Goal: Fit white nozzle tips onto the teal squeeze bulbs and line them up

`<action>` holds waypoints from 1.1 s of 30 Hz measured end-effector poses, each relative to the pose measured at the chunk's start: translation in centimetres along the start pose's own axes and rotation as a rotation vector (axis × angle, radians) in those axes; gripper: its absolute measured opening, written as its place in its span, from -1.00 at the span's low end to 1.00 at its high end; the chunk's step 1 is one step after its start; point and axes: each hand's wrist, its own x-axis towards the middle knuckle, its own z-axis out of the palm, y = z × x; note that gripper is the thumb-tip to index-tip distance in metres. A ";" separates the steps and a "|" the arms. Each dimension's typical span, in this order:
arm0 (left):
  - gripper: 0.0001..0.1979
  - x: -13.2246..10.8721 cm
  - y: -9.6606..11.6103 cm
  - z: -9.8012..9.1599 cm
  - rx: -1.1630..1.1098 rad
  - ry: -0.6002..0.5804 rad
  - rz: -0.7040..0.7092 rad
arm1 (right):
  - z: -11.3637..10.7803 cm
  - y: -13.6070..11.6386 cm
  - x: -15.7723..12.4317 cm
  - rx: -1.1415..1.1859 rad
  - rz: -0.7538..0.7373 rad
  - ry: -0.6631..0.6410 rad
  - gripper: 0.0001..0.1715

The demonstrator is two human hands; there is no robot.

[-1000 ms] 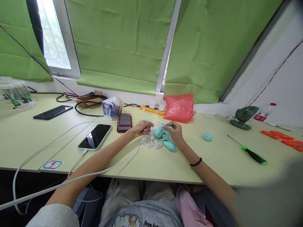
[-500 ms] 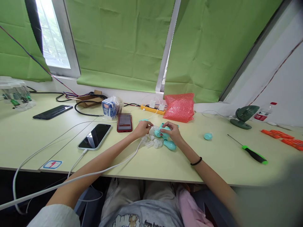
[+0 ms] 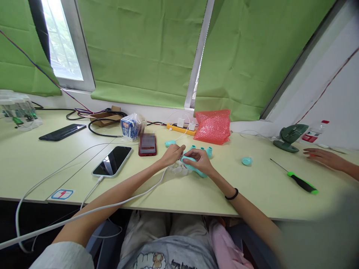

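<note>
My right hand (image 3: 199, 160) has its fingers closed around a turquoise bulb-shaped plastic piece (image 3: 188, 162). Close beside it, my left hand (image 3: 173, 154) is pinched at the left end of that piece; whatever is between its fingertips is too small to make out. Translucent white plastic bits (image 3: 179, 170) lie in a small heap under both hands, partly covered. Several turquoise pieces stand just behind my right hand, one of them a bottle-shaped piece (image 3: 209, 151). Another turquoise piece (image 3: 169, 143) lies behind my left hand.
A round turquoise part (image 3: 246, 161) and a screwdriver (image 3: 301, 182) lie to the right. Another person's hand (image 3: 322, 157) rests near the green fan (image 3: 290, 137). Phones (image 3: 112, 161) lie left, a white cable (image 3: 148, 191) crosses my left forearm, and red bubble wrap (image 3: 212, 127) lies behind.
My right hand has turned and moved slightly left and down, bringing the turquoise piece against my left fingertips. Another person's hand has entered at the right, where orange tools lay; those no longer show.
</note>
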 end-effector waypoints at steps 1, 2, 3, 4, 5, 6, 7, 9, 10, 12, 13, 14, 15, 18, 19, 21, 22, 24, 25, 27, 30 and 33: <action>-0.55 0.1 -0.1 0.0 -0.078 -0.068 -0.021 | -0.2 -0.1 0.0 0.043 0.020 -0.017 -0.78; -0.54 0.1 -0.1 0.0 -0.152 -0.129 -0.041 | -0.4 -0.2 0.1 0.090 0.043 -0.040 -0.79; -0.54 0.1 -0.2 0.0 -0.215 -0.179 -0.060 | -0.6 -0.3 0.1 0.138 0.067 -0.071 -0.80; -0.55 0.1 -0.2 0.1 -0.270 -0.219 -0.081 | -0.7 -0.3 0.0 0.184 0.091 -0.111 -0.81; -0.56 0.1 -0.2 0.1 -0.318 -0.252 -0.101 | -0.8 -0.4 0.0 0.225 0.112 -0.153 -0.82; -0.57 0.1 -0.2 0.1 -0.359 -0.286 -0.118 | -0.9 -0.5 0.0 0.259 0.128 -0.193 -0.82; -0.58 0.1 -0.1 0.1 -0.397 -0.323 -0.132 | -1.0 -0.6 -0.1 0.286 0.138 -0.229 -0.82; -0.58 0.1 -0.1 0.0 -0.449 -0.383 -0.142 | -1.2 -0.8 -0.1 0.336 0.145 -0.286 -0.81; -0.57 0.2 0.0 -0.1 -0.445 -0.388 -0.138 | -1.4 -0.9 0.0 0.363 0.142 -0.307 -0.80; -0.55 0.3 -0.1 -0.3 -0.304 -0.300 -0.106 | -2.0 -1.3 0.1 0.406 0.117 -0.307 -0.80; -0.54 0.4 -0.2 -0.4 -0.168 -0.216 -0.076 | -2.4 -1.5 0.2 0.410 0.096 -0.280 -0.79; -0.54 0.5 -0.4 -0.4 -0.029 -0.130 -0.043 | -3.0 -1.8 0.4 0.393 0.068 -0.235 -0.78; -0.55 0.5 -0.5 -0.3 0.107 -0.058 -0.010 | -3.7 -2.0 0.5 0.346 0.037 -0.181 -0.76; -0.64 0.4 -1.3 0.1 0.452 0.008 0.058 | -6.1 -2.5 0.9 0.044 -0.053 -0.022 -0.65; -0.65 0.3 -1.5 0.2 0.547 -0.007 0.062 | -6.8 -2.5 1.0 -0.078 -0.066 0.014 -0.68; -0.67 0.1 -1.9 0.3 0.719 -0.046 0.070 | -7.9 -2.2 1.0 -0.338 -0.074 0.057 -0.77; -0.68 0.0 -2.1 0.3 0.759 -0.071 0.076 | -8.3 -2.0 1.0 -0.473 -0.075 0.066 -0.81; -0.70 -0.1 -2.4 0.2 0.804 -0.111 0.087 | -8.9 -1.6 1.0 -0.724 -0.068 0.058 -0.86; -0.71 -0.1 -2.5 0.2 0.819 -0.123 0.092 | -9.1 -1.3 0.9 -0.818 -0.053 0.037 -0.88; -0.69 -0.2 -2.7 0.3 0.837 -0.134 0.095 | -9.4 -0.9 0.9 -0.920 0.004 -0.021 -0.88; -0.67 -0.1 -2.8 0.7 0.822 -0.108 0.084 | -9.8 -0.3 1.0 -0.979 0.075 -0.067 -0.87; -0.68 0.0 -3.0 0.9 0.807 -0.067 0.098 | -10.1 0.0 0.9 -0.996 0.150 -0.086 -0.86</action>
